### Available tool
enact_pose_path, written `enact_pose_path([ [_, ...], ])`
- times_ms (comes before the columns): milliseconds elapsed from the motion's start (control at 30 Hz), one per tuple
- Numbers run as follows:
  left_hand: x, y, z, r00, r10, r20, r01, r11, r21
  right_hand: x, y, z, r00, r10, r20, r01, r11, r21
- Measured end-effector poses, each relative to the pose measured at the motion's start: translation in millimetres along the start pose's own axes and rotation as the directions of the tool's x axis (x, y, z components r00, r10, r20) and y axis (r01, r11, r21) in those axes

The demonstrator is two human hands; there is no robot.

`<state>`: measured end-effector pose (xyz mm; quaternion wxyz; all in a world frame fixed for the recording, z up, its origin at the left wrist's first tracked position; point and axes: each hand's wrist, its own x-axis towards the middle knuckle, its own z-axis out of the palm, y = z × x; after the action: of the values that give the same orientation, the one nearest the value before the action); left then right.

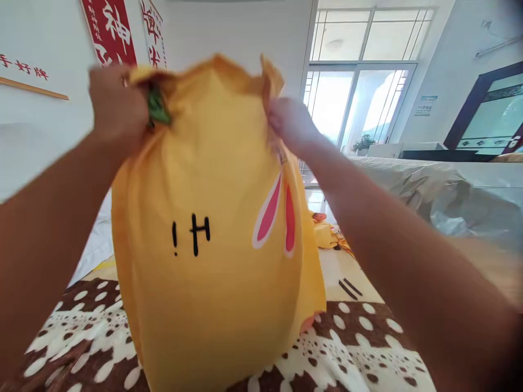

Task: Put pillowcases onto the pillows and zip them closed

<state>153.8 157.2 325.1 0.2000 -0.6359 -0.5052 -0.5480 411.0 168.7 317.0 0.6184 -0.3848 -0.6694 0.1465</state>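
Observation:
A yellow pillowcase (216,179) hangs in front of me, bulging as if something fills it; what is inside is hidden. Black lettering and pink-and-white rabbit ears on its face appear upside down. My left hand (118,103) grips its upper left corner, where a bit of green shows beside the fingers. At the upper right edge my right hand (292,120), slightly blurred, is closed on the cloth. The lower end hangs against a brown-and-white spotted blanket (351,348).
Beyond the pillowcase, more yellow printed cloth (327,234) lies on a pale surface. A clear plastic cover (445,190) drapes over something large at the right. Behind are a sliding glass door (368,103), a potted plant (363,142) and red wall banners (110,30).

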Motion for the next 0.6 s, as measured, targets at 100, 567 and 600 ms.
enact_pose_path([
  [100, -89, -34, 30.5, 0.966, -0.102, 0.239, 0.102, 0.995, 0.009, -69, 73, 22, 0.976, -0.025, 0.216, 0.109, 0.915, -0.388],
  [567, -384, -142, 43.3, 0.597, -0.469, 0.651, 0.558, 0.826, 0.083, -301, 277, -8, 0.768, 0.552, 0.325, -0.406, 0.811, -0.421],
  [600, -387, -147, 34.6, 0.488, -0.543, 0.683, 0.669, 0.735, 0.106, -302, 280, -18, 0.739, 0.603, 0.302, -0.481, 0.785, -0.390],
])
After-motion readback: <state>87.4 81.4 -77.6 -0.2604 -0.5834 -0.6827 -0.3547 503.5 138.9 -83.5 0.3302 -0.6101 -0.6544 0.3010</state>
